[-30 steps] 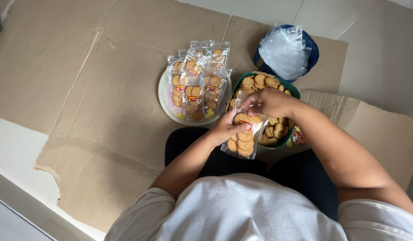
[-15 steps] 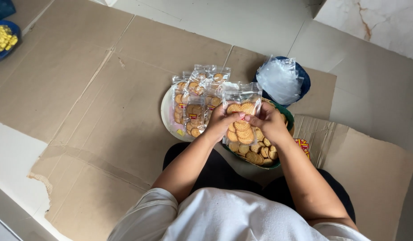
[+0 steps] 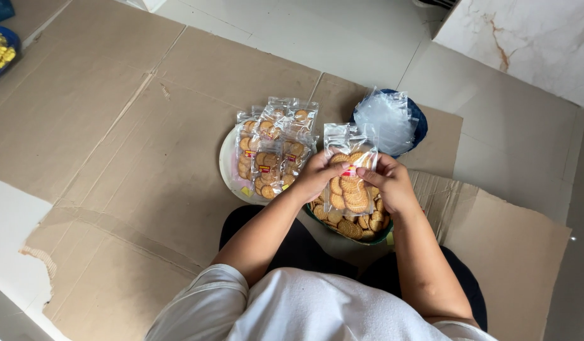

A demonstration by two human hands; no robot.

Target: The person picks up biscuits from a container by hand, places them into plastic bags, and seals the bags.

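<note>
A clear plastic bag of round biscuits (image 3: 350, 183) is held upright between my two hands. My left hand (image 3: 317, 175) grips its left side and my right hand (image 3: 386, 183) pinches its right side near the top. Under the bag sits a green bowl of loose biscuits (image 3: 352, 228), partly hidden by my hands. To the left, a white plate (image 3: 227, 165) carries several filled biscuit bags (image 3: 273, 148).
A blue bowl (image 3: 419, 121) holds a stack of empty clear bags (image 3: 385, 119) behind the biscuit bowl. Flattened cardboard (image 3: 115, 126) covers the tiled floor. A blue dish of yellow snacks (image 3: 0, 52) lies at the far left edge. My knees sit under the bowl.
The bag was low beside the bowl, my right hand at the loose biscuits. Now both hands hold it upright above the bowl. The view has tilted upward.
</note>
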